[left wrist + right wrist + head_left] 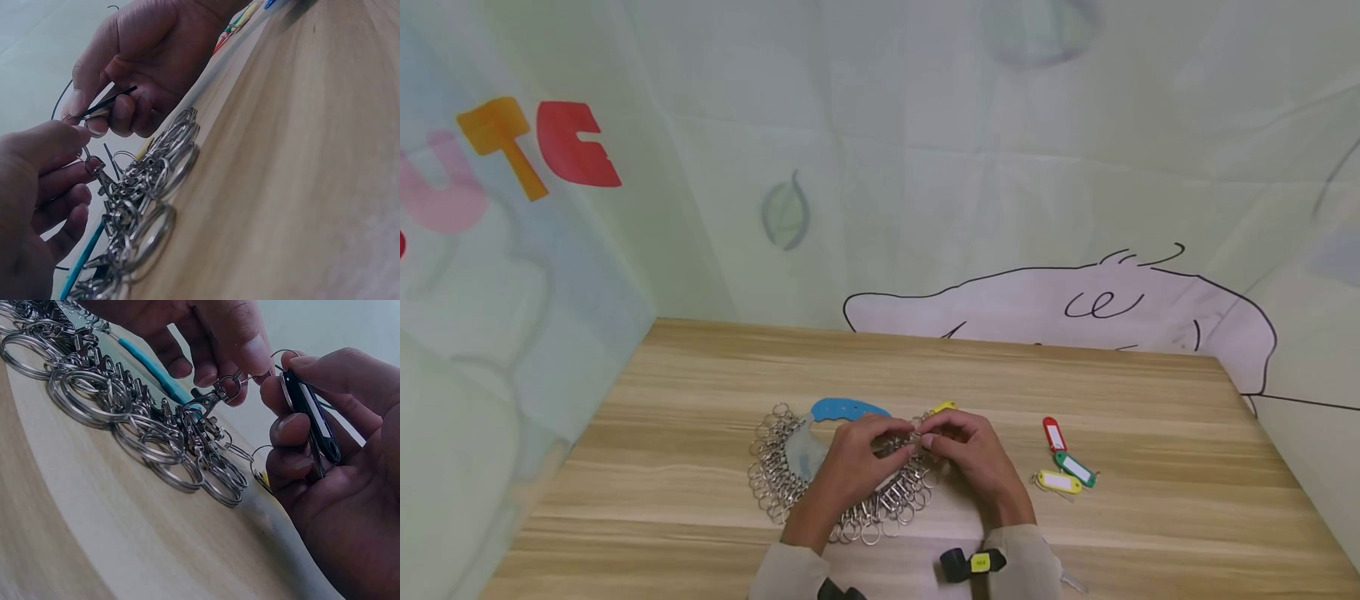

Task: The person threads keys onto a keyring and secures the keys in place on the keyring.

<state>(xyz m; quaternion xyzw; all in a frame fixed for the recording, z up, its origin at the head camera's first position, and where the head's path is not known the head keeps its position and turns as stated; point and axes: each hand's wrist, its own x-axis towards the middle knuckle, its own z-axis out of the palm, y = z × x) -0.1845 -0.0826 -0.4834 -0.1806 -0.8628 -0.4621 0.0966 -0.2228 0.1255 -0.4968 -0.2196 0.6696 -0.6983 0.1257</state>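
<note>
A key holder with a blue handle [850, 408] lies on the table, its curved edge lined with metal clips and split rings [870, 531]. My left hand [853, 462] is over it and pinches a split ring [86, 149] that hangs on one of the clips [209, 400]. In my right hand [977, 454] is a dark key tag [319, 419] with a white label, pinched between thumb and fingers, and a metal key alongside it. The fingertips of both hands nearly meet in the head view. A yellow tag [944, 407] shows just behind the right hand.
Right of the hands lie a red tag [1054, 435], a green tag [1076, 468] and another yellow tag [1059, 482], with keys by them. One key [1072, 581] lies beside the right sleeve. Printed cloth [737, 167] stands behind the table.
</note>
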